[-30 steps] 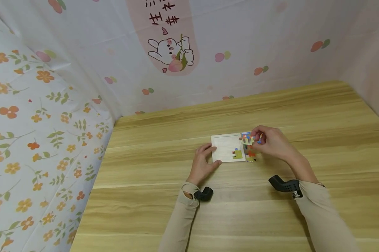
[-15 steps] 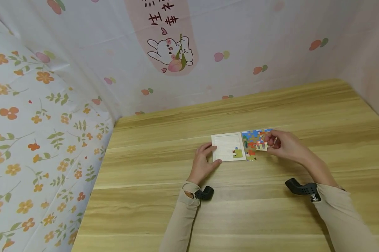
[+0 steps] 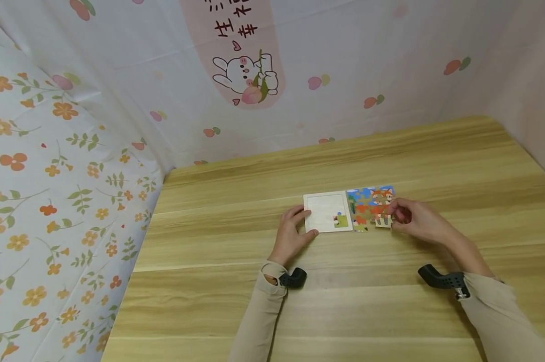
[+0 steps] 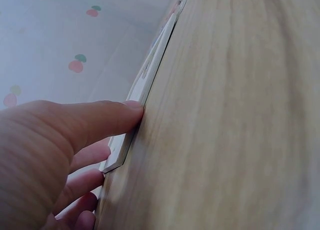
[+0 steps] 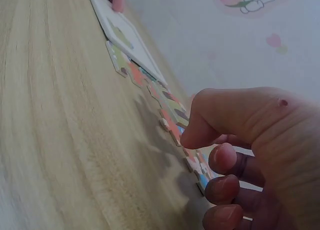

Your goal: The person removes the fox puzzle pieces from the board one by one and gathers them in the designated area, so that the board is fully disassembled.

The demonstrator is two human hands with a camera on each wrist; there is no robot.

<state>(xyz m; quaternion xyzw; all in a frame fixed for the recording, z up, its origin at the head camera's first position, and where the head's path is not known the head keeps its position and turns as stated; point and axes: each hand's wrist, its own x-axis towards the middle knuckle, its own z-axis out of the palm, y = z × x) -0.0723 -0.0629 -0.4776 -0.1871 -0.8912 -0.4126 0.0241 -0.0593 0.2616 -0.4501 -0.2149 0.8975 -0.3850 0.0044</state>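
A pale wooden puzzle tray (image 3: 324, 208) lies flat on the table, with one green-and-white piece (image 3: 341, 220) in its lower right part. My left hand (image 3: 291, 236) holds the tray's near left corner, thumb along the near edge and fingers at the left side. Against the tray's right side lies a group of colourful jigsaw pieces (image 3: 362, 195) showing an orange fox-like animal. Over its lower right part my right hand (image 3: 419, 221) pinches a cream-striped puzzle piece (image 3: 383, 221) between thumb and forefinger. In the right wrist view the striped piece (image 5: 175, 111) tilts above the others.
The wood-grain table (image 3: 236, 211) extends on all sides of the puzzle. A printed cloth (image 3: 164, 75) with a rabbit hangs behind the table, and a flowered cloth (image 3: 64, 201) covers the left side. Each wrist wears a black camera mount (image 3: 440, 279).
My right hand has carried the striped piece from beside the tray to the right, then down toward the near side, uncovering the animal's face. The left hand and tray stay put.
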